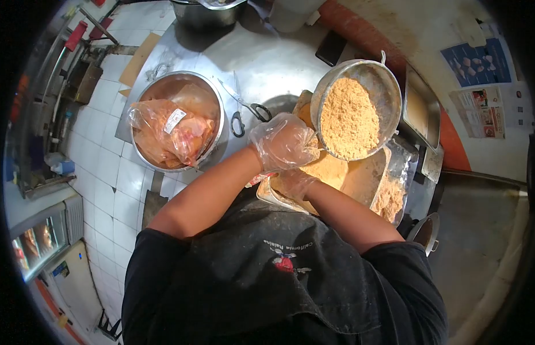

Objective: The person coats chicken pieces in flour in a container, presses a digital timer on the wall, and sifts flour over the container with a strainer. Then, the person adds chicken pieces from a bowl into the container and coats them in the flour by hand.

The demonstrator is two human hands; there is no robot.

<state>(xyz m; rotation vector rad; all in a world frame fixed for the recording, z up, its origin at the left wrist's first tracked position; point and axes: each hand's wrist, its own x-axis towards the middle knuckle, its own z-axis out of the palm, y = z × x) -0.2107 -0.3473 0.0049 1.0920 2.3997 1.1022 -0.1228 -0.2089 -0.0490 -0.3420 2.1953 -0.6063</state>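
Note:
In a clear plastic glove, my left hand (283,141) is closed round the handle end of a large round sieve (395,86). The sieve is tilted and holds a heap of orange-tan breading flour (349,119). It hangs above a pale tub (378,175) with more of the flour in it. My right hand (295,184), also gloved, is low at the tub's near left side, below my left wrist. Its fingers are partly hidden, so what they grip cannot be made out. A bit of red and white packaging (259,179) shows beside it.
On the metal table, a steel bowl (220,123) holds plastic-bagged raw meat (184,135). Black-handled scissors (244,109) lie beside it. A dark phone-like slab (331,48), a metal tray (423,109) and a large pot (207,16) stand farther back. Flour-coated pieces (389,198) are at the right.

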